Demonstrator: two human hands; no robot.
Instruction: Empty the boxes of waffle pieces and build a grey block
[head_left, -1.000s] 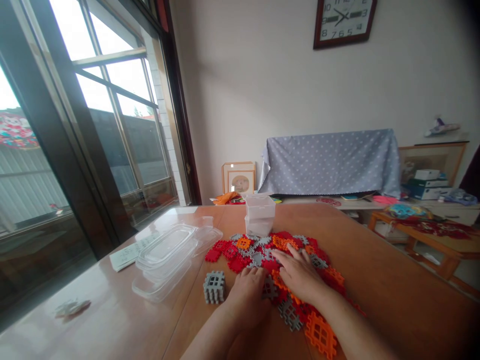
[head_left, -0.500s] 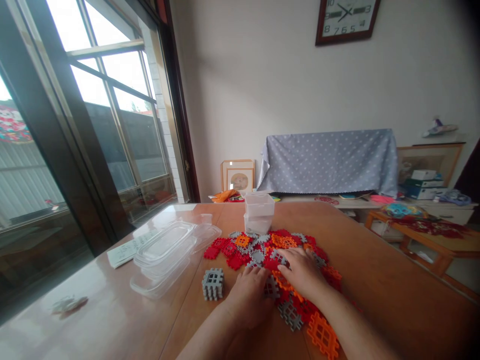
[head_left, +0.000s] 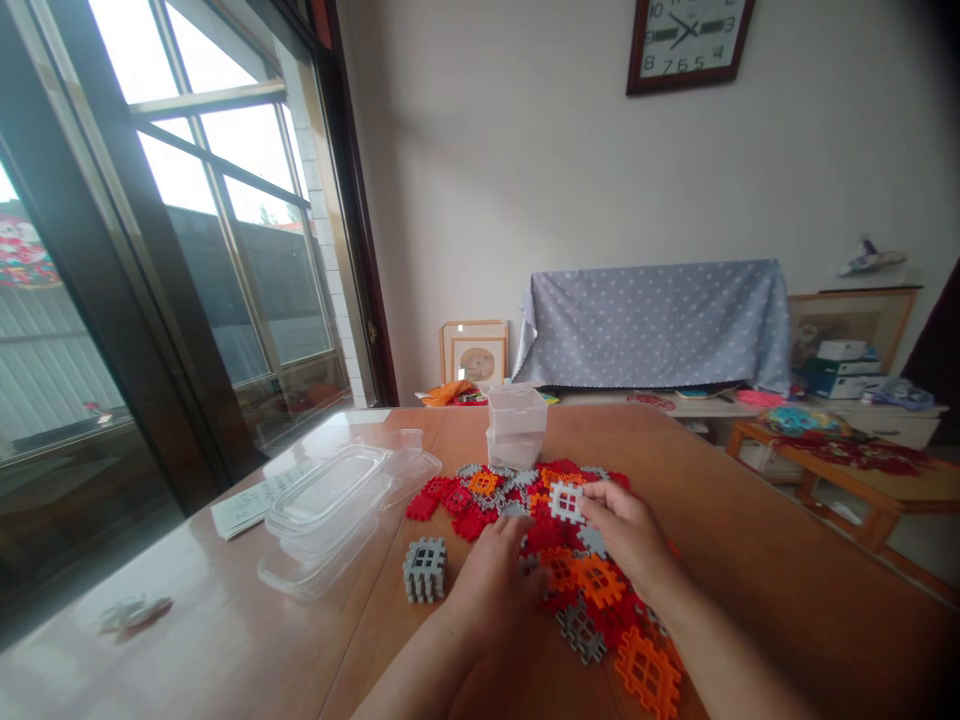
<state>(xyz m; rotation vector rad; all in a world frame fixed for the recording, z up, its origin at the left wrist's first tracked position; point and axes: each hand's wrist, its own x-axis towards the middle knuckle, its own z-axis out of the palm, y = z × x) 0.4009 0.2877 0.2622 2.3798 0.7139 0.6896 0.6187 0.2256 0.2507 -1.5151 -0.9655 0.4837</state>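
Observation:
A heap of red, orange and grey waffle-like plastic tiles (head_left: 555, 560) lies on the brown wooden table (head_left: 757, 560). My right hand (head_left: 626, 530) is raised over the heap and pinches a grey tile (head_left: 566, 500) held upright. My left hand (head_left: 495, 575) rests on the near left edge of the heap, fingers curled down on the tiles; what it holds, if anything, is hidden. A small stack of grey tiles (head_left: 425, 570) stands on the table just left of my left hand.
Clear plastic lids and shallow trays (head_left: 334, 510) lie stacked at the left, beside a paper slip (head_left: 244, 510). Two stacked clear tubs (head_left: 516, 428) stand behind the heap. A low wooden table (head_left: 840, 460) and a cloth-covered piece of furniture (head_left: 652, 325) are beyond.
My right hand has lifted off the heap with a grey tile pinched in its fingers. My left hand stays on the heap's edge.

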